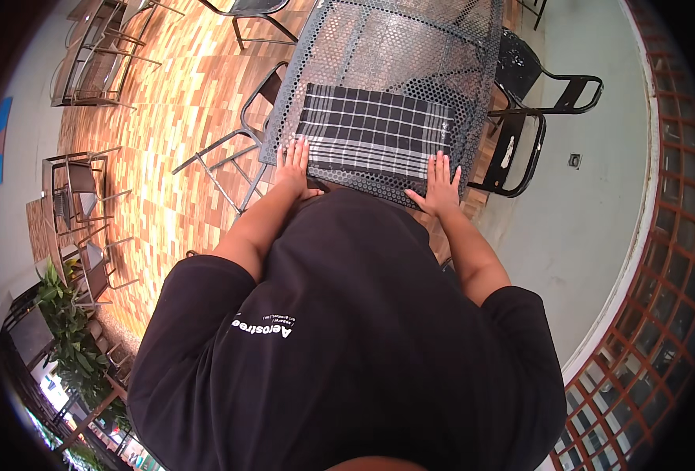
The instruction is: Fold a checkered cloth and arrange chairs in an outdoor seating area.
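Observation:
A black-and-white checked cloth (pixel 377 126) lies spread flat on the perforated metal tabletop (pixel 406 35), close to its near edge. My left hand (pixel 293 168) rests at the cloth's near left corner, fingers apart and pointing away from me. At the near right corner, my right hand (pixel 440 185) lies with spread fingers, their tips touching the cloth's edge. Neither hand grasps anything. Between the two hands, a strip of bare metal mesh shows in front of the cloth.
Metal folding chairs stand left (pixel 235 141) and right (pixel 515 153) of the table, close to its sides. More tables and chairs (pixel 85 194) line the far left wall. A pale wall (pixel 595 194) with a socket (pixel 575 161) is at right. Green plants (pixel 70 318) stand lower left.

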Tool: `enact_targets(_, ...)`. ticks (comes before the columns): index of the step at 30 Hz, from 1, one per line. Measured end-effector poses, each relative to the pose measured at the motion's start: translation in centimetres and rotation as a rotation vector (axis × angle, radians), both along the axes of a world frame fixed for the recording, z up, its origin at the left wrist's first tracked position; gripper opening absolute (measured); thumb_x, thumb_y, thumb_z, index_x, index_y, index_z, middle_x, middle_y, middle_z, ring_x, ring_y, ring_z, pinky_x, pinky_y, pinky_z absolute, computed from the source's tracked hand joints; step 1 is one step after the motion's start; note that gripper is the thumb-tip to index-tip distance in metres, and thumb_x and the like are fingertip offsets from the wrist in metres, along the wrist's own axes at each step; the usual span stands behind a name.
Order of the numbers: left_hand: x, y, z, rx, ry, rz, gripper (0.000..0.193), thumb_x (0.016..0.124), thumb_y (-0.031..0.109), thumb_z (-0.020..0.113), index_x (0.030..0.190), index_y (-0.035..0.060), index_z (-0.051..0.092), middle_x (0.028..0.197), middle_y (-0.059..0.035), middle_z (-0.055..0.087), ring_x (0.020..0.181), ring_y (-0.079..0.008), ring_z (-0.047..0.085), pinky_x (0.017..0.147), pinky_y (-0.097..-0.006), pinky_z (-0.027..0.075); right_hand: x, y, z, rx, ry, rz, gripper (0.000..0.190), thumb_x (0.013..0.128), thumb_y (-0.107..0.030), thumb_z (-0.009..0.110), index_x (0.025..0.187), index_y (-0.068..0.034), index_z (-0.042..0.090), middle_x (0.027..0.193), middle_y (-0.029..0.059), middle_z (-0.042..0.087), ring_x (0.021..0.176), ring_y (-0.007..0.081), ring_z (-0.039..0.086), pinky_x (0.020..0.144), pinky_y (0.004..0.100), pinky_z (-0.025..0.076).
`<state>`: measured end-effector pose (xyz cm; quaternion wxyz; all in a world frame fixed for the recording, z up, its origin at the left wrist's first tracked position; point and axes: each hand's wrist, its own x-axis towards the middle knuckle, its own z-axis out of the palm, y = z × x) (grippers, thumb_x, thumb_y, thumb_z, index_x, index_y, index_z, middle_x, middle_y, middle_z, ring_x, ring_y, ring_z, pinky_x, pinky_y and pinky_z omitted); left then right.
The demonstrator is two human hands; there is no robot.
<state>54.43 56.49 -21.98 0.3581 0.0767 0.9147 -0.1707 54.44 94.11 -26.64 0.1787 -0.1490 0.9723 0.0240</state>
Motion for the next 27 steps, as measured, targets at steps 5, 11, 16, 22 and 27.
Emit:
enact_targets(5,0.4,-0.1,-1.8,0.005,0.042,0.007,0.126,0.077,0.074,0.058,0.152,-0.0022,-0.009,0.162,-0.0165,-0.009,0.150,-0.0311,-0.006,0.119,-0.0534,0.001,0.1,0.0,0.0,0.021,-0.018,-0.004,0.113,0.081,-0.081,0.039,0.155,-0.002,0.004,0.163,0.0168,-0.003,0.151,0.0303,-0.003,0.116,0.0594,-0.001)
enact_targets(11,0.5,-1.0,-2.7,0.032,0.061,-0.022,0.126,0.075,0.068,0.065,0.154,0.0018,-0.008,0.163,-0.0142,-0.009,0.151,-0.0304,-0.006,0.119,-0.0549,0.001,-0.2,-0.1,0.5,0.041,-0.058,-0.018,0.108,0.084,-0.078,0.040,0.156,-0.006,0.004,0.163,0.0131,-0.003,0.151,0.0281,-0.003,0.116,0.0594,0.000)
enact_targets(16,0.3,-0.7,-2.1,0.029,0.035,0.005,0.127,0.075,0.067,0.066,0.153,0.0032,-0.010,0.163,-0.0128,-0.010,0.151,-0.0304,-0.007,0.119,-0.0549,0.001,-0.3,-0.3,0.6,0.069,-0.100,-0.035,0.108,0.084,-0.080,0.037,0.156,-0.009,0.001,0.163,0.0117,-0.007,0.151,0.0271,-0.006,0.117,0.0589,-0.001)
enact_targets(22,0.3,-0.8,-2.7,0.041,0.040,0.020,0.127,0.075,0.067,0.066,0.153,0.0033,-0.012,0.163,-0.0129,-0.012,0.150,-0.0308,-0.007,0.119,-0.0553,0.002,-0.6,-0.6,0.8,0.103,-0.149,-0.049,0.107,0.084,-0.081,0.035,0.156,-0.011,-0.003,0.163,0.0100,-0.011,0.150,0.0262,-0.009,0.117,0.0585,-0.001)
enact_targets(27,0.3,-0.6,-2.6,0.041,0.027,0.032,0.127,0.076,0.067,0.066,0.153,0.0031,-0.012,0.163,-0.0135,-0.012,0.150,-0.0318,-0.008,0.118,-0.0561,0.002,-0.5,-0.6,0.7,0.104,-0.148,-0.050,0.107,0.084,-0.081,0.035,0.156,-0.011,-0.003,0.163,0.0104,-0.012,0.150,0.0262,-0.010,0.117,0.0584,0.000)
